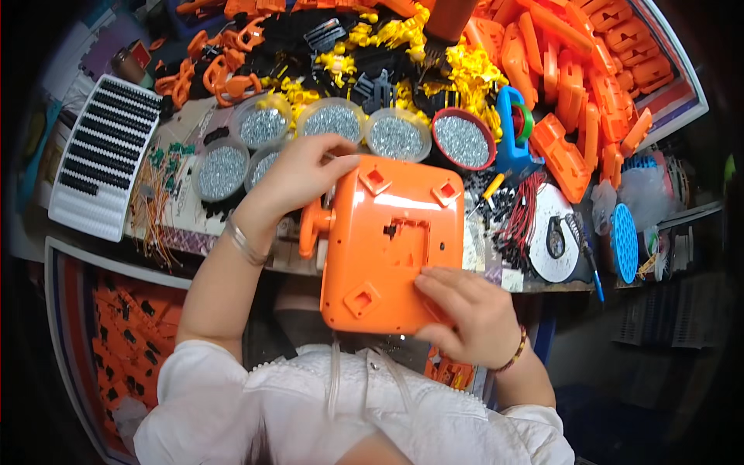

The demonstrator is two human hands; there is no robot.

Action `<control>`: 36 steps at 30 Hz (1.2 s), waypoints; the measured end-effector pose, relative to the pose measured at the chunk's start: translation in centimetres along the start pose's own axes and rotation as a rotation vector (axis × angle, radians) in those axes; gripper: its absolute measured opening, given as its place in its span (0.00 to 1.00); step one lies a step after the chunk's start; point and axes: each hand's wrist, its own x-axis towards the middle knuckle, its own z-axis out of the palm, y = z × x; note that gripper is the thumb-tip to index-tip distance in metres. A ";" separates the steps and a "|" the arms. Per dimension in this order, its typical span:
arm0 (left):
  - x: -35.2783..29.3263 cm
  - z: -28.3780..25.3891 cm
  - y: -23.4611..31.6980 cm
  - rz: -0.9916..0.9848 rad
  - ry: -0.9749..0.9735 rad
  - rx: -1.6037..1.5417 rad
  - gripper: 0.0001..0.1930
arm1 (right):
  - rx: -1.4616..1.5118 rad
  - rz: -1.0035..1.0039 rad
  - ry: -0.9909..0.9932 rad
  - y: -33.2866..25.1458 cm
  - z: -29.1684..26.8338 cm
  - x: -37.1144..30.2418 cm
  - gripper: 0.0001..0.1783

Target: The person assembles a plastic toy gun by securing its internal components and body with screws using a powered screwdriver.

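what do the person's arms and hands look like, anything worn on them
The left hand and right hand wear no gloves. White sleeves end near the elbows. There's a shiny silver-coloured bangle on the left, a thin multicoloured bracelet on the right.

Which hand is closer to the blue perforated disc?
Right. The right hand is on the orange housing, left of the disc; the left hand is at the housing's upper left corner, farther left.

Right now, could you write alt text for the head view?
A person's left hand holds an orange plastic casing by one corner, right hand resting on it. Beyond lie bowls of silvery pieces, yellow parts and orange parts.
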 end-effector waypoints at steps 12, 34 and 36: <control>-3.8 -2.5 -4.1 0.067 0.170 0.782 0.06 | -0.397 0.601 0.130 16.6 1.1 11.7 0.11; -0.2 -0.2 0.7 -0.108 0.094 -0.245 0.07 | 0.135 0.155 0.358 11.1 1.1 7.2 0.09; 0.0 0.6 1.6 -0.065 0.147 -0.116 0.08 | 0.125 0.162 0.328 11.1 0.9 7.2 0.09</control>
